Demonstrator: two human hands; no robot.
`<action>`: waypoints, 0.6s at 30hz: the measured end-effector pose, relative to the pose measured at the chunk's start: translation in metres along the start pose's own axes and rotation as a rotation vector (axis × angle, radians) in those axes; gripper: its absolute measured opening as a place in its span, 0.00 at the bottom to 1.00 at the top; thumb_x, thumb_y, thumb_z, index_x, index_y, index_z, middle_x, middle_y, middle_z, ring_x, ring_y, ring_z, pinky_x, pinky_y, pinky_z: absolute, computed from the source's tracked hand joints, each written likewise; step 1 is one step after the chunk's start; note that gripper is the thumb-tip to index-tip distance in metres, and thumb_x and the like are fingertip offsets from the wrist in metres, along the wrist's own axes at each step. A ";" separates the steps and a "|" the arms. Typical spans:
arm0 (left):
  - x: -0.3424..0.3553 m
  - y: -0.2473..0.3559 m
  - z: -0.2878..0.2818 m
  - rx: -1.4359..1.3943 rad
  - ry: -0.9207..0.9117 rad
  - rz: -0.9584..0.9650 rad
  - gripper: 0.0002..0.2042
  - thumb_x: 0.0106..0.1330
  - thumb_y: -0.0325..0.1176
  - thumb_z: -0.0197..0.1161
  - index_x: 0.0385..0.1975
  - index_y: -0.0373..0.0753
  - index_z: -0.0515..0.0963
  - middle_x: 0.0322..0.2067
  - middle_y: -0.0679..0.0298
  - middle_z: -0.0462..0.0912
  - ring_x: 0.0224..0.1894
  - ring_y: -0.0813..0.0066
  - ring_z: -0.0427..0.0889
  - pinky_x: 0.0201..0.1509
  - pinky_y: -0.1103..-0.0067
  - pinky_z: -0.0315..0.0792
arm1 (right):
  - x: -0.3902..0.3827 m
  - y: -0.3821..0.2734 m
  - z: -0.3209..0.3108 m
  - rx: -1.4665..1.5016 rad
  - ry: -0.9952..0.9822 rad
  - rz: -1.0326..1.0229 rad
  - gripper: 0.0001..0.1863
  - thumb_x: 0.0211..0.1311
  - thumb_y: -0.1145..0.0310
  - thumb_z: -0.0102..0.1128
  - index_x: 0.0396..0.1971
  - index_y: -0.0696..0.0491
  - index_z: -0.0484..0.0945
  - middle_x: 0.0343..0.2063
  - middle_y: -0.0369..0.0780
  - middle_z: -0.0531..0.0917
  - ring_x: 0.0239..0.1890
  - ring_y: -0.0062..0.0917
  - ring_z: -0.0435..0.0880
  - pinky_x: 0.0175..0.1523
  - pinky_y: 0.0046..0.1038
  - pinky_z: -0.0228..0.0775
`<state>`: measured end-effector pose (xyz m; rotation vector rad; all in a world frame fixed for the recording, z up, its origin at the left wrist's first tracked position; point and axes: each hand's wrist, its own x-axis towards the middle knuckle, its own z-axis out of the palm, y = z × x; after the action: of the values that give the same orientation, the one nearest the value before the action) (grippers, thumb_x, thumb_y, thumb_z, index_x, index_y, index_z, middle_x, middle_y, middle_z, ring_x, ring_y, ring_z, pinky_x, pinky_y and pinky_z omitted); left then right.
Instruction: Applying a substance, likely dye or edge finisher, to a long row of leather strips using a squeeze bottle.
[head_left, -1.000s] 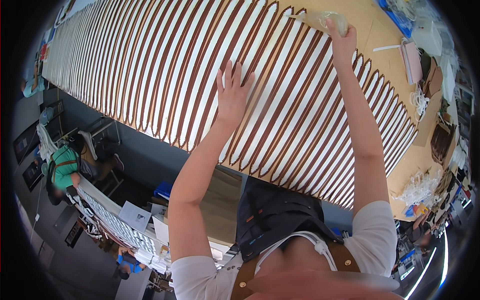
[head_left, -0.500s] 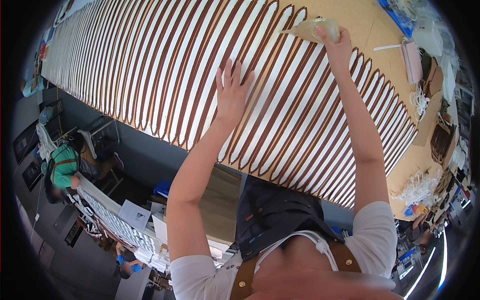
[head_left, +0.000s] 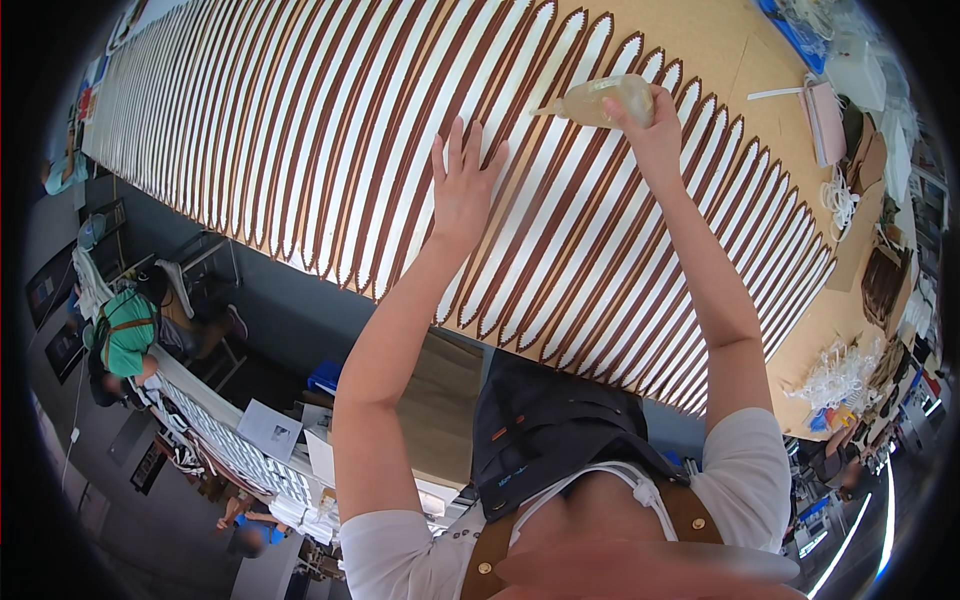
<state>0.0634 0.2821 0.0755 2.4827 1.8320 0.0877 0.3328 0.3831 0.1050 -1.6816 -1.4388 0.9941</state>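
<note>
A long row of narrow strips [head_left: 330, 170], white with dark brown edges and pointed ends, lies side by side across the work table [head_left: 725, 60]. My left hand [head_left: 464, 195] rests flat on the strips near the middle, fingers spread and holding nothing. In my right hand [head_left: 652, 132] is a translucent squeeze bottle [head_left: 592, 102] with a cloudy pale filling. It is tipped on its side, its thin nozzle pointing left over the upper part of a strip. Whether the nozzle tip touches the strip, I cannot tell.
Right of the strips lie a pinkish pouch [head_left: 823, 125], a bundle of white cord [head_left: 840, 205] and a heap of clear plastic scraps [head_left: 838, 385]. A person in green [head_left: 128, 335] and another in blue [head_left: 258, 530] are at the left, away from the table.
My right hand has brought the squeeze bottle down and to the left, from the strips' far ends to further along a strip. My left hand stays in place.
</note>
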 end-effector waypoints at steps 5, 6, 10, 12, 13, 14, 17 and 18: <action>0.001 0.001 0.000 0.006 0.002 0.001 0.29 0.62 0.19 0.60 0.65 0.50 0.75 0.72 0.48 0.64 0.80 0.45 0.49 0.81 0.47 0.42 | 0.023 0.014 -0.006 0.166 0.216 -0.039 0.37 0.58 0.48 0.78 0.53 0.61 0.73 0.46 0.44 0.82 0.48 0.26 0.81 0.54 0.30 0.75; 0.001 0.001 0.000 0.014 0.003 0.000 0.29 0.62 0.19 0.60 0.65 0.50 0.75 0.72 0.48 0.64 0.80 0.45 0.49 0.81 0.47 0.42 | 0.025 0.013 -0.005 0.165 0.216 -0.039 0.37 0.58 0.48 0.78 0.53 0.61 0.73 0.46 0.44 0.82 0.48 0.26 0.81 0.54 0.30 0.75; 0.001 0.001 0.000 0.014 0.001 0.000 0.29 0.62 0.19 0.60 0.65 0.50 0.76 0.72 0.48 0.64 0.80 0.45 0.48 0.81 0.47 0.42 | 0.026 0.017 -0.004 0.087 0.206 -0.045 0.36 0.60 0.49 0.77 0.54 0.61 0.72 0.46 0.43 0.82 0.48 0.25 0.80 0.55 0.28 0.73; 0.001 0.001 0.000 -0.003 0.006 -0.005 0.30 0.61 0.18 0.60 0.65 0.50 0.76 0.72 0.48 0.64 0.80 0.46 0.48 0.81 0.46 0.41 | 0.023 0.017 -0.005 0.096 0.175 -0.046 0.34 0.61 0.50 0.76 0.55 0.60 0.73 0.45 0.41 0.82 0.47 0.23 0.80 0.55 0.26 0.72; 0.000 0.000 0.000 -0.001 0.005 -0.005 0.30 0.61 0.18 0.60 0.65 0.50 0.76 0.72 0.48 0.64 0.80 0.46 0.48 0.81 0.46 0.41 | 0.021 0.015 -0.008 0.084 0.043 0.001 0.35 0.62 0.49 0.75 0.56 0.60 0.72 0.46 0.42 0.83 0.49 0.24 0.81 0.57 0.27 0.73; -0.001 0.000 -0.001 0.031 -0.012 -0.004 0.28 0.63 0.21 0.61 0.65 0.50 0.76 0.72 0.49 0.64 0.80 0.46 0.48 0.81 0.47 0.42 | 0.021 0.012 -0.011 0.072 -0.089 0.048 0.36 0.62 0.49 0.75 0.58 0.60 0.72 0.48 0.43 0.83 0.51 0.25 0.82 0.59 0.28 0.74; 0.002 0.005 -0.003 -0.023 -0.010 -0.023 0.27 0.63 0.30 0.67 0.65 0.52 0.77 0.71 0.51 0.65 0.79 0.46 0.50 0.80 0.47 0.45 | 0.038 0.018 -0.029 0.590 -0.244 0.336 0.34 0.65 0.51 0.72 0.60 0.60 0.72 0.51 0.43 0.83 0.56 0.27 0.83 0.65 0.33 0.75; 0.003 0.006 -0.003 -0.105 0.006 -0.050 0.27 0.63 0.36 0.70 0.65 0.54 0.78 0.71 0.53 0.66 0.79 0.46 0.51 0.79 0.47 0.47 | 0.045 0.016 -0.033 0.592 -0.243 0.336 0.34 0.65 0.51 0.72 0.60 0.60 0.72 0.51 0.43 0.83 0.56 0.27 0.83 0.65 0.33 0.75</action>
<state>0.0700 0.2827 0.0795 2.3681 1.8403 0.1843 0.3729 0.4245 0.1013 -1.4047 -0.8744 1.6669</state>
